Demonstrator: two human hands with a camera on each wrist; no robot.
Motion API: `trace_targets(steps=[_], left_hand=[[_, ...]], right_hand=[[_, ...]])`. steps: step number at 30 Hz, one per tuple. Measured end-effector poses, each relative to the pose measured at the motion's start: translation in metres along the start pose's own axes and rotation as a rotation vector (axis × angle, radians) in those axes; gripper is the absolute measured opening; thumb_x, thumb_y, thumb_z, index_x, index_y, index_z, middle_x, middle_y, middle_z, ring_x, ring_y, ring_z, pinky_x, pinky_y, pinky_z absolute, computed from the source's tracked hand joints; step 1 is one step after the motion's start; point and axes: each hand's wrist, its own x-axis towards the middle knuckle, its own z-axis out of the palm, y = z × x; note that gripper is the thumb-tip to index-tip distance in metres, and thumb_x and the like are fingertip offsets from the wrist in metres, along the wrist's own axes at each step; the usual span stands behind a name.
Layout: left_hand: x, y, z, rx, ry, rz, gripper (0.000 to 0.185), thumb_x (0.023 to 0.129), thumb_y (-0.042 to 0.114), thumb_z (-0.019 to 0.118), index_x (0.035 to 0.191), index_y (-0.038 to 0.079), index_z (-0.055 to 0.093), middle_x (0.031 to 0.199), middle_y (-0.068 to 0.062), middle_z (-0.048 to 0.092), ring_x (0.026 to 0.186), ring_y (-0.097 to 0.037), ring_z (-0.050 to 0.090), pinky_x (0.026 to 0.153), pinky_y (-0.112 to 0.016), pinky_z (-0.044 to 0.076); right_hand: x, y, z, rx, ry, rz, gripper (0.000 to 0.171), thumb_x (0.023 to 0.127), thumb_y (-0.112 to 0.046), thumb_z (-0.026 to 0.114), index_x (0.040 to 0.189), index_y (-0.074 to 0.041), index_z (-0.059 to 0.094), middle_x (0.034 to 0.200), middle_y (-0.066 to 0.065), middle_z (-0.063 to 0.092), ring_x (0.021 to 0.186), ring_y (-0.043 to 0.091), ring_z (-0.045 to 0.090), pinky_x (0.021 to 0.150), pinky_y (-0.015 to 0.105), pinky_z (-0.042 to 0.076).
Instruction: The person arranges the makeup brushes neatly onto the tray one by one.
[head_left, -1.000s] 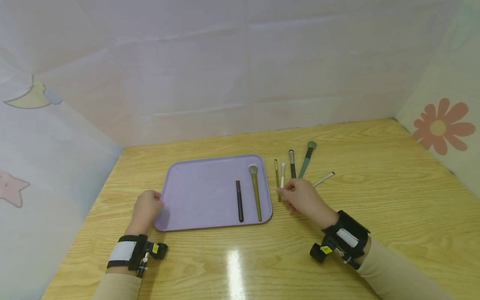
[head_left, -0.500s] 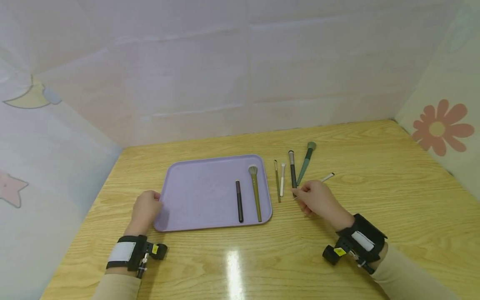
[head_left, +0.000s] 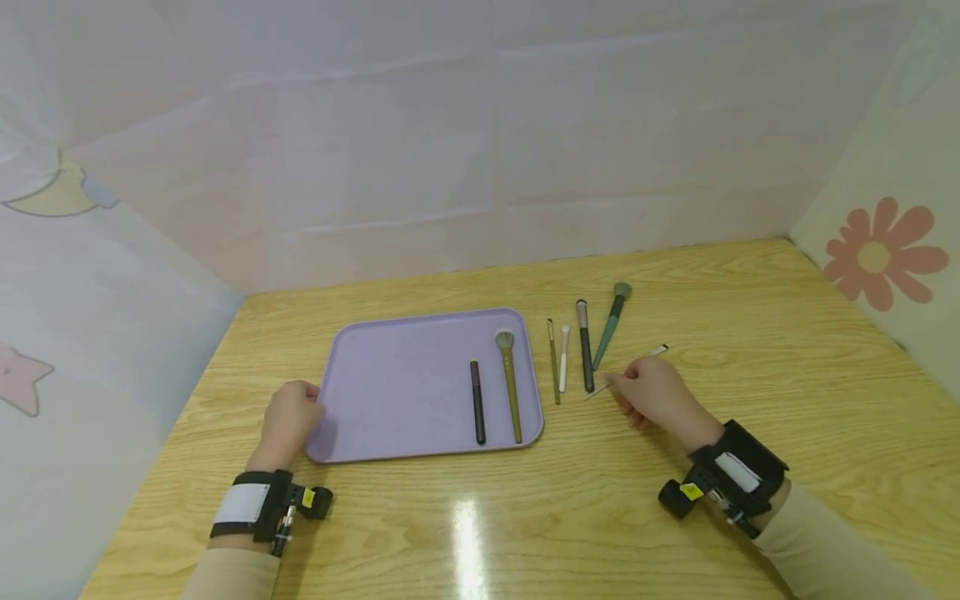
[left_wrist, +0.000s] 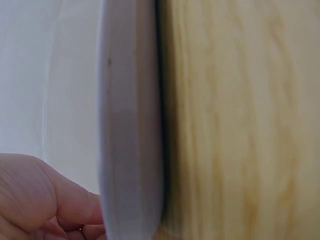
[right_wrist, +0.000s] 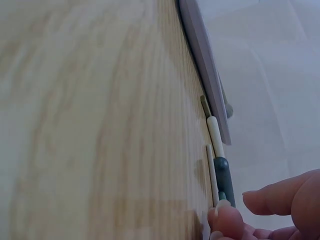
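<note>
The right hand [head_left: 654, 392] pinches the near end of a thin white brush [head_left: 628, 369] between thumb and fingertips, the brush lying slantwise on the wooden table [head_left: 787, 400] just right of a row of four brushes. The left hand [head_left: 288, 417] rests with curled fingers against the left rim of the purple tray [head_left: 397, 392]; whether it actually grips the rim cannot be told. On the tray lie a dark stick [head_left: 477, 402] and an olive brush [head_left: 511, 383], side by side near its right edge.
</note>
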Motion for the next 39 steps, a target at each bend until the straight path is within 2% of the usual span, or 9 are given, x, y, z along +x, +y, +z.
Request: trace_targets(steps=[7,14,23,35,39], left_hand=[[0.0,0.001,-0.001,0.005,-0.015,-0.012,0.037,0.084,-0.007,0.046,0.118,-0.022,0.052,0.112,-0.037,0.056,0.101,-0.044,0.057,0.083,-0.05,0.051],[0.0,0.002,-0.001,0.012,-0.02,-0.013,0.037,0.085,-0.007,0.046,0.118,-0.022,0.052,0.112,-0.037,0.056,0.102,-0.045,0.058,0.083,-0.05,0.051],[-0.002,0.002,-0.001,-0.007,-0.018,-0.025,0.036,0.086,-0.007,0.046,0.118,-0.021,0.052,0.112,-0.036,0.056,0.099,-0.043,0.058,0.081,-0.049,0.051],[-0.003,0.004,-0.002,-0.009,-0.015,-0.027,0.035,0.086,-0.006,0.047,0.117,-0.021,0.053,0.11,-0.035,0.057,0.097,-0.042,0.059,0.08,-0.048,0.052],[-0.002,0.004,-0.002,-0.001,-0.012,-0.017,0.036,0.085,-0.006,0.047,0.117,-0.022,0.053,0.109,-0.036,0.057,0.097,-0.042,0.059,0.079,-0.048,0.052]], right_hand=[[0.003,0.002,-0.005,-0.043,-0.008,0.026,0.037,0.1,-0.021,0.051,0.071,0.0,0.058,0.055,0.005,0.055,0.044,0.015,0.055,0.046,0.03,0.05],[0.007,0.003,-0.011,-0.104,-0.012,-0.014,0.046,0.099,-0.021,0.052,0.058,-0.002,0.056,0.05,0.004,0.055,0.042,0.015,0.054,0.044,0.03,0.048],[0.017,0.007,-0.016,-0.185,-0.007,-0.034,0.048,0.097,-0.021,0.057,0.053,-0.002,0.057,0.043,0.0,0.051,0.039,0.015,0.054,0.042,0.028,0.045],[0.022,0.009,-0.023,-0.23,-0.011,-0.004,0.046,0.094,-0.019,0.06,0.051,-0.005,0.054,0.044,0.001,0.051,0.041,0.014,0.055,0.041,0.025,0.041],[0.025,0.014,-0.026,-0.205,-0.011,0.006,0.046,0.093,-0.017,0.059,0.049,-0.005,0.054,0.044,0.001,0.051,0.041,0.015,0.055,0.042,0.026,0.042]])
